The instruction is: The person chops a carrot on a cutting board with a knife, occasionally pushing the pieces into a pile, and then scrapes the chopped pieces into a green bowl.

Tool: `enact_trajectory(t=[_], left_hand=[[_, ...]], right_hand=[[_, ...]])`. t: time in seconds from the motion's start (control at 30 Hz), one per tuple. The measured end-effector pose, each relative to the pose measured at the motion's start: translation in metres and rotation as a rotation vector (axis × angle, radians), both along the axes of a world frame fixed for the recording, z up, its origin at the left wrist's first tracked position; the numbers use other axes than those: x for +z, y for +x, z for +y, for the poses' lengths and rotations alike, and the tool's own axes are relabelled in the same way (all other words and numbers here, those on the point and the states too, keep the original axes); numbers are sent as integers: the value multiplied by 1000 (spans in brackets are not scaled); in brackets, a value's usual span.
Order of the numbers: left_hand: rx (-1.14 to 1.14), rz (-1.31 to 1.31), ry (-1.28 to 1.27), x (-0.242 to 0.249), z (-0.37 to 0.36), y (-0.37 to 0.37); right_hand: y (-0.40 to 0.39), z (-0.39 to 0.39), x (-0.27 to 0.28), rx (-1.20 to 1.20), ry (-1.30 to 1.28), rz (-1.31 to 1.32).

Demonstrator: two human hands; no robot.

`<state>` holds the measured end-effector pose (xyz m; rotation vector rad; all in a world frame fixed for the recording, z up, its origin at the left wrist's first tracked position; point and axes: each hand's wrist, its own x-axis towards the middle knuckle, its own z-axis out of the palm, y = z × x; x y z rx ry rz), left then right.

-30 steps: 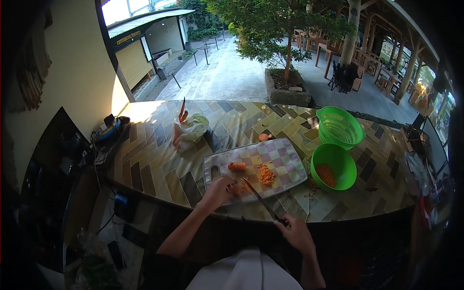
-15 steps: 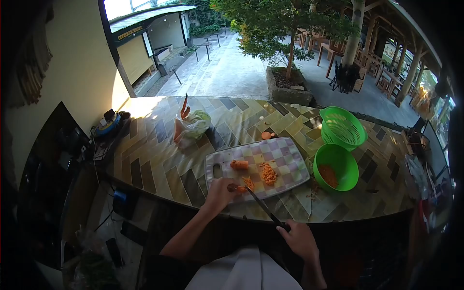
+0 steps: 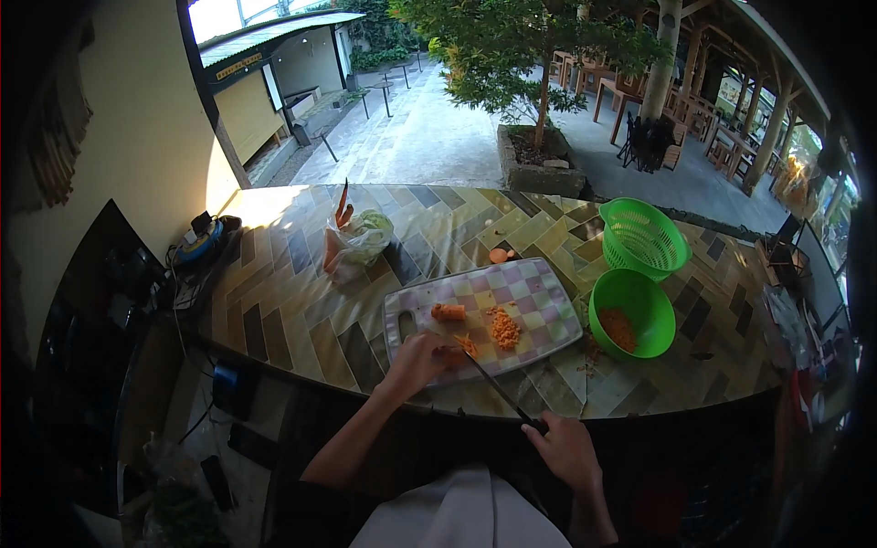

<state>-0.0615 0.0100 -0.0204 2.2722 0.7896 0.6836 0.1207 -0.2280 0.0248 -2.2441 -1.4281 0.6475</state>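
Observation:
My right hand (image 3: 566, 451) is closed around the dark handle of a knife (image 3: 498, 390). Its blade slants up and left across the near edge of a checkered cutting board (image 3: 544, 301), the tip beside some carrot strips (image 3: 467, 344). Fingers bent, my left hand (image 3: 422, 359) presses on a piece of carrot (image 3: 450, 357) at the board's near left, largely hidden under the fingers. Just beyond lies a thick carrot chunk (image 3: 448, 312). A small heap of diced carrot (image 3: 503, 329) sits mid-board.
Right of the board stands a green bowl (image 3: 656, 315) with orange bits inside, a green colander (image 3: 644, 239) behind it. A plastic bag (image 3: 362, 245) with carrots rests at the back left. Carrot ends (image 3: 501, 256) lie beyond the board. Cables and a power strip (image 3: 198, 239) occupy the left edge.
The view has shifted slightly. My left hand has settled further over the carrot piece, covering more of it. The knife stays by the strips, almost unmoved.

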Motion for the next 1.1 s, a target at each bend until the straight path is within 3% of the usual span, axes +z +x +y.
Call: enact_trajectory(t=[0.33, 0.43, 0.53, 0.73, 1.1], left_hand=[[-99, -94, -66, -2, -4, -1], [-33, -54, -1, 4, -12, -1], [43, -87, -119, 6, -19, 0], [124, -109, 57, -5, -20, -6], [106, -24, -84, -7, -15, -9]], right_hand=[[1, 5, -7, 8, 63, 37], [-2, 7, -7, 30, 27, 44], [-8, 9, -13, 1, 54, 67], [-20, 14, -17, 10, 28, 60], [-18, 25, -25, 10, 114, 121]])
